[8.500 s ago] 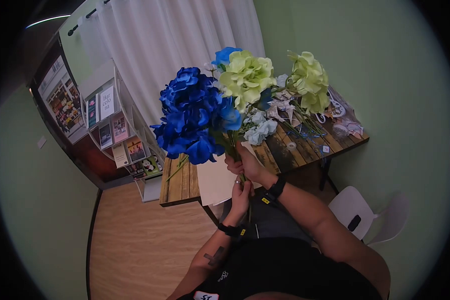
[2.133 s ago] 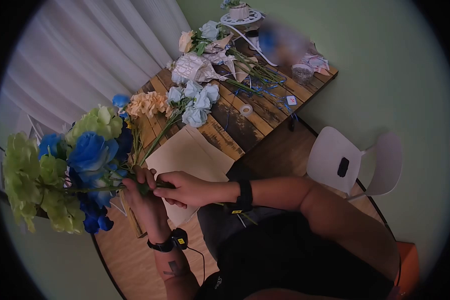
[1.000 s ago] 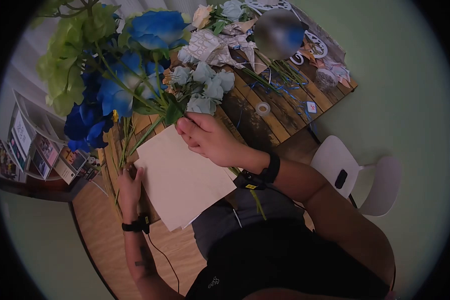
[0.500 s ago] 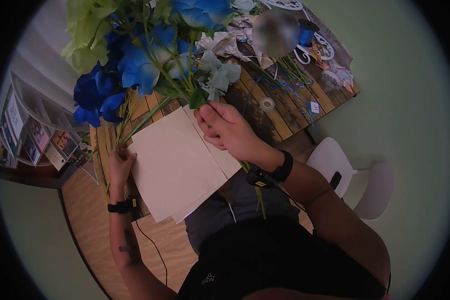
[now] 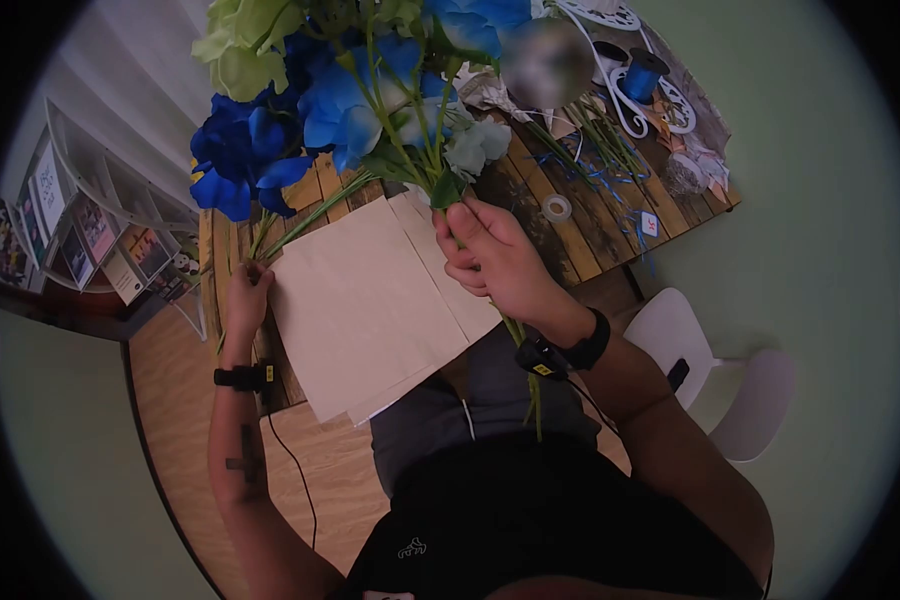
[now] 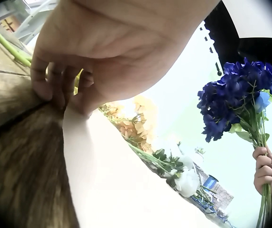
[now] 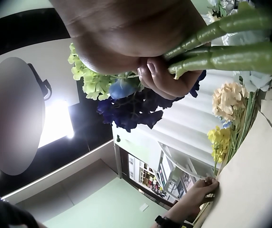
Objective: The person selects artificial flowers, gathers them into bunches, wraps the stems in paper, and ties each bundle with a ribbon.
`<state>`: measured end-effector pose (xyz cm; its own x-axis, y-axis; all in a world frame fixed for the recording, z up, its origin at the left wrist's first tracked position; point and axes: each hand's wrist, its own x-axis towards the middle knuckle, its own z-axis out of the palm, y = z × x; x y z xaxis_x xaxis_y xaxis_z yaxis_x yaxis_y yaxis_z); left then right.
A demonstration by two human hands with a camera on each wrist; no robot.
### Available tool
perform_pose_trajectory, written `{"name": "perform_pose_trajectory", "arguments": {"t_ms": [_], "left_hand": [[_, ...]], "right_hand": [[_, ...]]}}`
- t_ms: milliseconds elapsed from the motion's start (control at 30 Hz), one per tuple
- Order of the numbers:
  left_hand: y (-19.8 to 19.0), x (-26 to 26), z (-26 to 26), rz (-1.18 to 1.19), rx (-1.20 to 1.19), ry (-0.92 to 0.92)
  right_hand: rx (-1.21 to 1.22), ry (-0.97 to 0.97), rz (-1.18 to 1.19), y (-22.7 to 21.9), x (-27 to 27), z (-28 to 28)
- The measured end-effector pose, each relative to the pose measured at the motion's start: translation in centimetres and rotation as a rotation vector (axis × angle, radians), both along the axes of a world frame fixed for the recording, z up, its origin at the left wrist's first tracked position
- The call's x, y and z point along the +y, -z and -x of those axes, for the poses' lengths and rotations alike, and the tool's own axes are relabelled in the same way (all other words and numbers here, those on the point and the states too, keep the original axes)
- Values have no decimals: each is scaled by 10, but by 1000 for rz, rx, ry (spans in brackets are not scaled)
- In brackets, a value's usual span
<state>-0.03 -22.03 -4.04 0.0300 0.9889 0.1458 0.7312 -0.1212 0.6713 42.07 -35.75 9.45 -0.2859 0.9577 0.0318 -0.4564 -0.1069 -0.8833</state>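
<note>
My right hand grips the green stems of an artificial flower bouquet, held up over the table. The bouquet has dark blue hydrangeas, light blue roses and pale green blooms. Stem ends hang below the fist toward the lap. At the left edge of a stack of beige paper sheets, my left hand pinches the top sheet near its corner, thumb at the paper and curled fingers beside it. Yellow flowers with thin stems lie right by that hand.
On the wooden table lie peach flowers, a tape roll, blue ribbon scraps and cut stems. A blue ribbon spool stands at the back. A white chair is at right, a magazine rack at left.
My left hand has let go of the bouquet and gone to the paper's left edge, then up toward its corner. My right hand has carried the bouquet to the right.
</note>
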Motion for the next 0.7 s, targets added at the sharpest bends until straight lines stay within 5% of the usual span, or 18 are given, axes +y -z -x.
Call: {"name": "perform_pose_trajectory", "arguments": {"t_ms": [133,200,333,533,700], "left_hand": [[-15,-5,4,-31,-134,53],[-57,-28,-21,252,-473,-153],[-60,-50,-26,490,-874,-123],[-60,-81,-45,391,-641,-64],[-60,-82,-49,236,-753,-111]], "right_hand": [[2,17,12,3,-3,-4],[7,14,11,2,-5,-6],[38,-13,23,3,-7,-8],[12,-20,45,9,-9,-2],[-7,-37,26,7,-10,6]]}}
